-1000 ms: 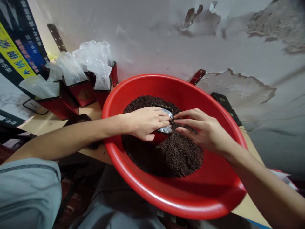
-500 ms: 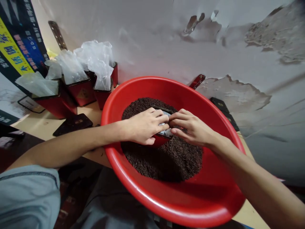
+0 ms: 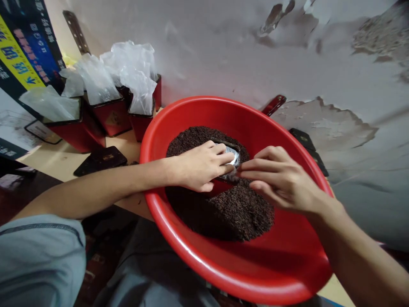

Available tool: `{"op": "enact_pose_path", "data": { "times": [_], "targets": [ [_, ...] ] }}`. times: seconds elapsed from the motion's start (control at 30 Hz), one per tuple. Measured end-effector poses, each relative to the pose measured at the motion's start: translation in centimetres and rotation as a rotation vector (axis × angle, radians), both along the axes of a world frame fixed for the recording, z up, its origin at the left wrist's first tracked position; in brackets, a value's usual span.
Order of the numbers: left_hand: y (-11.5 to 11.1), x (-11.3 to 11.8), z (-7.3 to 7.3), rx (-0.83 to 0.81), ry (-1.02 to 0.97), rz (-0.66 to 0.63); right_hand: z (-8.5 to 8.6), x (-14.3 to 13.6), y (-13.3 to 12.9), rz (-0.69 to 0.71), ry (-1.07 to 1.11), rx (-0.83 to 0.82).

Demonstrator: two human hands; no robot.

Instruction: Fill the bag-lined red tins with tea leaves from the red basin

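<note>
My left hand [image 3: 200, 168] is closed around a small square red tin with a silvery foil liner [image 3: 229, 161], its fingers curled over the near rim so the tin stays tipped and half sunk in the heap of dark brown loose granules [image 3: 236, 204], which look like dried tea leaves. That tin sits near the middle of the wide round red plastic basin [image 3: 191, 251], resting on the heap, so anything spilled would fall back among the rest. My right hand [image 3: 281, 181] hovers just beside the tin's mouth, fingers drawn together and touching the granules at the foil edge; I cannot tell whether its grip holds a pinch of leaves or only presses on them. The basin stands on the pale wooden counter [image 3: 123, 147], close to my lap, within easy reach of both arms. Behind it to the left stand several more red square tins lined with clear plastic bags [image 3: 115, 100], the bags standing open. A flat black lid [image 3: 100, 158] lies on the counter near them.
</note>
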State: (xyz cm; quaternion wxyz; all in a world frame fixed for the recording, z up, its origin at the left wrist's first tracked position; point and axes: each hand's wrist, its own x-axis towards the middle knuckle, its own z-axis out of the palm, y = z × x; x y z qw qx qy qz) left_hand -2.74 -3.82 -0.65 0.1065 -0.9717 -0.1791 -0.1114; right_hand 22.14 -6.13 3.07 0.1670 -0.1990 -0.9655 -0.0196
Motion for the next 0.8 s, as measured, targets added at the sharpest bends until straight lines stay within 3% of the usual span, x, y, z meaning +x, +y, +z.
{"op": "enact_pose_path", "data": {
  "times": [0.2,0.33,0.4,0.47,0.5,0.53,0.57,0.6,0.7,0.8],
  "targets": [
    [0.5,0.4,-0.5,-0.064,-0.032,-0.010,0.0,-0.5,0.1,-0.025,-0.079,-0.020],
    [1.0,-2.5,1.8,-0.227,-0.078,-0.050,-1.3,-0.1,-0.4,-0.058,-0.038,0.018],
    [0.4,-5.8,3.4,-0.261,-0.212,0.068,-2.2,0.1,-0.8,-0.055,0.038,0.047],
    [-0.8,-9.7,3.9,-0.202,-0.410,0.336,-2.9,0.1,-1.1,-0.048,0.126,0.079],
    [-1.5,-11.6,3.5,-0.169,-0.459,0.508,-3.2,0.0,-1.2,-0.041,0.158,0.098],
    [-2.2,-13.3,2.6,-0.093,-0.472,0.679,-3.5,-0.1,-1.2,-0.027,0.185,0.120],
    [-2.7,-14.9,1.2,-0.117,-0.354,0.788,-3.6,-0.1,-1.2,-0.009,0.206,0.137],
    [-3.1,-16.2,-0.6,-0.191,-0.191,0.809,-3.7,-0.2,-1.2,0.006,0.223,0.145],
    [-3.4,-18.2,-6.4,-0.436,0.223,0.629,-3.7,-0.4,-1.0,-0.003,0.265,0.098],
    [-2.6,-18.2,-10.4,-0.427,0.267,0.460,-3.5,-0.6,-1.1,-0.035,0.268,0.078]
  ]
}}
